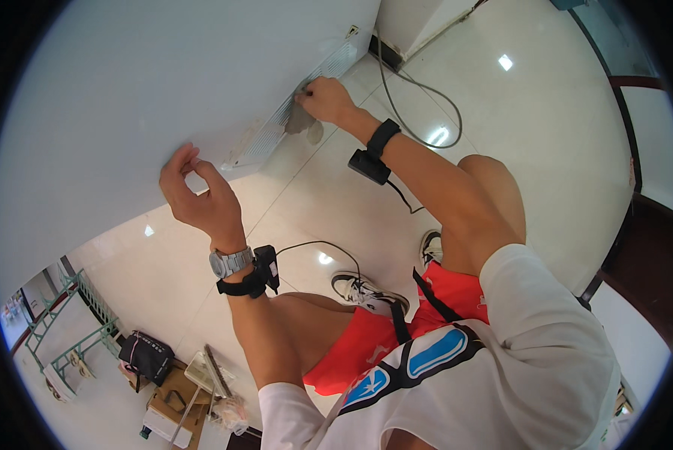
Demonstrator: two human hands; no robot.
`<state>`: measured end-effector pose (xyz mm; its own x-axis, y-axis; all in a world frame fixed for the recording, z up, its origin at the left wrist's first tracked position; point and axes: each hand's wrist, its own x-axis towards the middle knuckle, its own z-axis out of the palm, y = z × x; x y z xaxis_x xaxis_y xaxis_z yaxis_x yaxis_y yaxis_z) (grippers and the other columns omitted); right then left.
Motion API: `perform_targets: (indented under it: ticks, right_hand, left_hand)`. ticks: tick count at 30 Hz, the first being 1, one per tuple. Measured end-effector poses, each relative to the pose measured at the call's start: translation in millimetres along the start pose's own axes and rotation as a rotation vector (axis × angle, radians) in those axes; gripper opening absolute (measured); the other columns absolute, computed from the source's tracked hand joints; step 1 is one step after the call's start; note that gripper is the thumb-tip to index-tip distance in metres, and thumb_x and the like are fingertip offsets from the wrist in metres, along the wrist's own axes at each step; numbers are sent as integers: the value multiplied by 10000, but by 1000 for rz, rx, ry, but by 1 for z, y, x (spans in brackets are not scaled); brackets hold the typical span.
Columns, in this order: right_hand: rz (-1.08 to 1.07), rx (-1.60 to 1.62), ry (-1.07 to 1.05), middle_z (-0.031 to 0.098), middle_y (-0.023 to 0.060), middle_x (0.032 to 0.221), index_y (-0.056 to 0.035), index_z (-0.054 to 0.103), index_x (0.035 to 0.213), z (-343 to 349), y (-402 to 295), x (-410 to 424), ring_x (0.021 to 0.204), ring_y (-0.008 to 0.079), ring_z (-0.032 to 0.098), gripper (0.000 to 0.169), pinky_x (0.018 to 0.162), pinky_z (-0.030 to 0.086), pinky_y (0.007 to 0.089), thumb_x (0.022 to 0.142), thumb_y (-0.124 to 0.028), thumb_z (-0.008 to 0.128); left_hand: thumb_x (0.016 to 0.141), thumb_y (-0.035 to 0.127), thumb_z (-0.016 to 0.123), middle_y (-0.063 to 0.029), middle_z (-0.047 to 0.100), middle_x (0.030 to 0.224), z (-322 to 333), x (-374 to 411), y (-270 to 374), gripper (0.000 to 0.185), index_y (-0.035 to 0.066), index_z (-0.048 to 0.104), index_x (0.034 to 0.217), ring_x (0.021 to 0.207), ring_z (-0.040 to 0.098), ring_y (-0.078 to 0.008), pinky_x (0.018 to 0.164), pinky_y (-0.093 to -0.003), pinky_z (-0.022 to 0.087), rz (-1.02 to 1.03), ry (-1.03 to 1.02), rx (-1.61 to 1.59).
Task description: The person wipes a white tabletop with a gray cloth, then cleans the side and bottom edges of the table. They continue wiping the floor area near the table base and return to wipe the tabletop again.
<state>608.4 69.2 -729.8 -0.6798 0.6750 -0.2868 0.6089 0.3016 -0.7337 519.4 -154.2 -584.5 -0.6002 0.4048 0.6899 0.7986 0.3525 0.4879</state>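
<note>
A large white appliance panel fills the upper left, with a slatted vent grille along its lower edge. My right hand pinches a grey-brown cloth and presses it against the slats. Part of the cloth hangs below my fingers, and a paler flap shows at its lower end. Beside the panel's lower edge, my left hand has a curved thumb and fingers with a gap between them and nothing in it. Whether its fingertips touch the panel I cannot tell. Brownish marks show on the panel near the grille.
A grey cable loops over the glossy tiled floor near the wall corner. My shoes are on the tiles. At the lower left are a green metal rack, a black bag, cardboard boxes and a dustpan.
</note>
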Motion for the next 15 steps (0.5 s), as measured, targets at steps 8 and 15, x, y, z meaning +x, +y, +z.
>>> perform_targets:
  ticks: [8,15]
  right_hand:
    - [19,-89,2,761,208,978,-4,778,940,31,25,11,914,398,724,289,802,591,466,904,-269,670]
    - [127,-143,-246,748,202,1107,14,744,1084,92,69,5,1022,390,712,334,875,585,474,929,-262,638]
  left_hand:
    - [881,-54,594,-92,730,1009,5,0,8,238,4,696,1088,877,699,-217,800,-334,559,1,27,8]
    - [871,-51,589,-88,727,1021,5,3,6,251,8,695,1091,885,697,-211,803,-326,556,3,-4,0]
